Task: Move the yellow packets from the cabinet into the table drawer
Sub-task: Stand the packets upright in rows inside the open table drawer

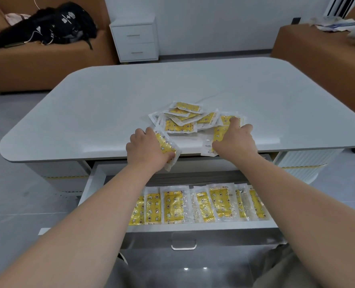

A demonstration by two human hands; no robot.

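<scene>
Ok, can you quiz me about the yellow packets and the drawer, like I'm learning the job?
1. True or false: the table drawer is shut.
2. What is in the left hand's grip? A) a yellow packet B) a cup C) a spoon
3. Fill the gap: the loose pile of packets lies on the white ____.
Key: 1 false, it is pulled out, with a row of packets inside; 2 A; 3 table.
</scene>
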